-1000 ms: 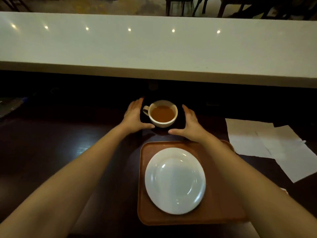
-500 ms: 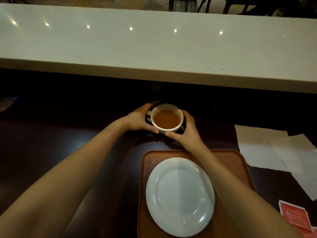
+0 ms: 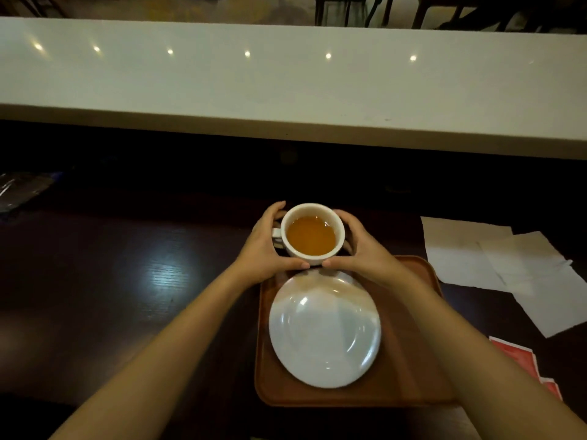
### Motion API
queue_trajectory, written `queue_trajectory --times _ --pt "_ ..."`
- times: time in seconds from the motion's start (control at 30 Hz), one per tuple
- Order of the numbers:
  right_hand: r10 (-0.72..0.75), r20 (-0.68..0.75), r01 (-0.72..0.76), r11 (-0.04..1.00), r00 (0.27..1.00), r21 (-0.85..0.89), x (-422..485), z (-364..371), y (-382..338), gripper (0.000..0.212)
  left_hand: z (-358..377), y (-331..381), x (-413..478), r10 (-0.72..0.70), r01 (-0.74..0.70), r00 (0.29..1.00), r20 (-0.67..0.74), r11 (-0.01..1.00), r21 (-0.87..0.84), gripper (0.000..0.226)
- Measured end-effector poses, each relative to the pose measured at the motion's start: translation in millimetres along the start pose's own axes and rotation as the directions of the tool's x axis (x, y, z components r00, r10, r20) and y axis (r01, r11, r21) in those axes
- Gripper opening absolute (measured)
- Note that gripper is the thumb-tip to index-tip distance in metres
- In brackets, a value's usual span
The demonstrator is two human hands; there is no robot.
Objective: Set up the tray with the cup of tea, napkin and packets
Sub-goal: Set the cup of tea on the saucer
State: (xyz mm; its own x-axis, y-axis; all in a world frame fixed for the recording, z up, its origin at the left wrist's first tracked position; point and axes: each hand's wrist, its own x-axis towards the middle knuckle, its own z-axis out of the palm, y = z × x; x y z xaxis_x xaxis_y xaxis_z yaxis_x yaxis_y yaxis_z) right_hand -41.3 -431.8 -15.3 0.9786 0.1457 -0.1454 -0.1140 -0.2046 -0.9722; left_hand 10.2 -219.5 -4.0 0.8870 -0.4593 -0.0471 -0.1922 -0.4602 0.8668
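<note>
A white cup of tea [image 3: 312, 234] is held between both hands just above the far edge of the brown tray [image 3: 409, 369]. My left hand [image 3: 263, 249] wraps its left side, where the handle points. My right hand [image 3: 362, 249] wraps its right side. The thumbs nearly touch at the cup's near side. A white plate [image 3: 324, 331] lies on the tray, right under the cup's near edge. White napkins [image 3: 495, 265] lie on the dark table to the right. Red packets [image 3: 521, 360] lie at the right edge, nearer to me.
A raised white counter [image 3: 286, 84] runs across the far side, above a dark recess. The dark wooden table [image 3: 127, 281] spreads to the left of the tray. A dark wrapped object [image 3: 22, 192] lies at the far left.
Both hands closed around the cup, which stood on the table beyond the tray. They have brought it toward me, over the tray's far edge and the plate's rim.
</note>
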Motion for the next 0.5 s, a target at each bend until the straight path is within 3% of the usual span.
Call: queue_trajectory --times 0.5 --pt "-0.017 0.298 0.053 0.992 0.954 -0.113 -85.0 -2.6 -9.8 0.089 63.7 36.9 -124.1 -0.139 0.128 0.959 -0.248 0.99 -0.061 0.097"
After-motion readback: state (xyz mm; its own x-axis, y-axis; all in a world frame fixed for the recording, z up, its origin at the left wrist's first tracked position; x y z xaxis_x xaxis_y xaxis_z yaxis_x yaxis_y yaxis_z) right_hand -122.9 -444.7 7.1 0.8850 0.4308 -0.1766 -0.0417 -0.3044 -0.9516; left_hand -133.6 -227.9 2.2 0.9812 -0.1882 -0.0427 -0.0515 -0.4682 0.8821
